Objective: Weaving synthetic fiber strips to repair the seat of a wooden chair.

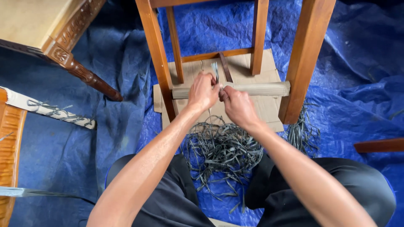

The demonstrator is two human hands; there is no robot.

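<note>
On my far left stands a carved table leg on the blue tarp. Next comes the wooden chair frame, standing on flat cardboard. My left hand is closed tight on a bunch of thin grey strips, pinching them right at the wrapped bar of the frame. My right hand is closed too, touching my left one and pressing on the same strips. The strips stick up just above my left grip, between the frame legs. I think they are light, bendy and a bit slippery, so I should hold them close to the bar. A big loose pile of strips lies under my wrists, near my knees. Far right, a wooden stick lies on the tarp
</note>
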